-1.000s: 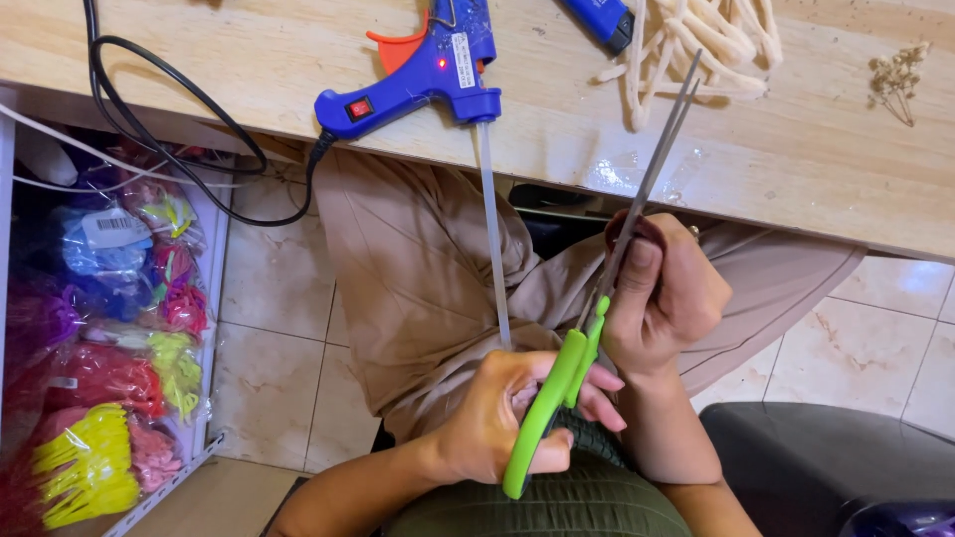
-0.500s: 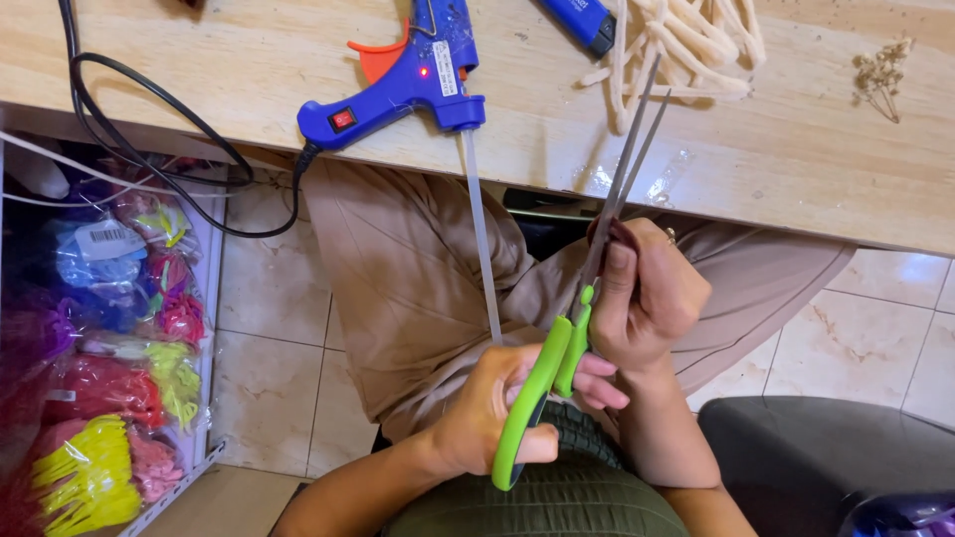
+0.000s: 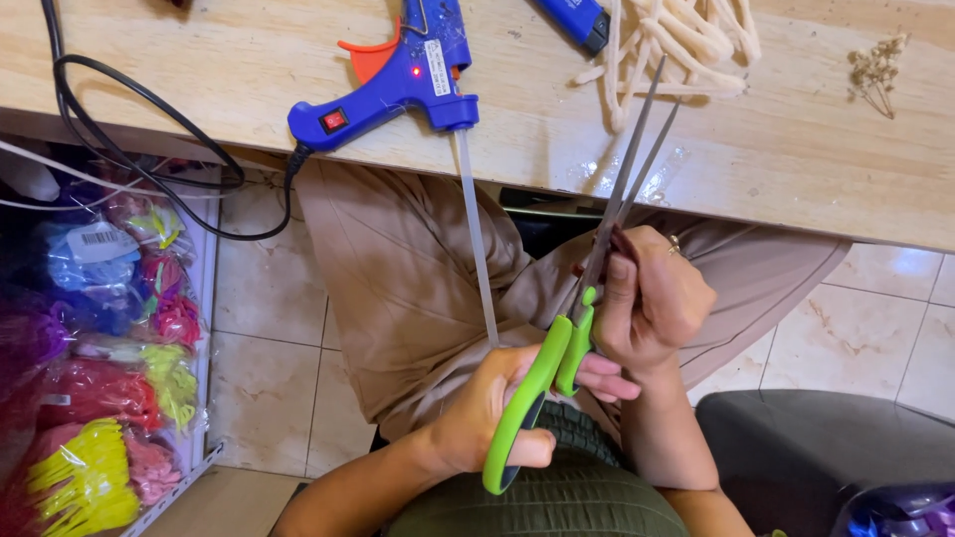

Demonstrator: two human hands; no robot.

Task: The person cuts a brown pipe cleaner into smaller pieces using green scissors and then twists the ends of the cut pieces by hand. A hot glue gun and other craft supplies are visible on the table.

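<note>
Wooden table (image 3: 796, 169) upper frame; left hand (image 3: 487, 413) grip closed around green-handled scissors (image 3: 542, 383), blades slightly spread; right hand (image 3: 652, 298) pinches something small, unclear, at the blades, mid-cut.

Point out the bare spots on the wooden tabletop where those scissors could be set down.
Free: the tabletop stretch between the cord pile and the dried sprig, running to the near edge; also the patch between the black cable and the glue gun. Crowded: the middle, where gun, glue stick and cords sit close.
</note>
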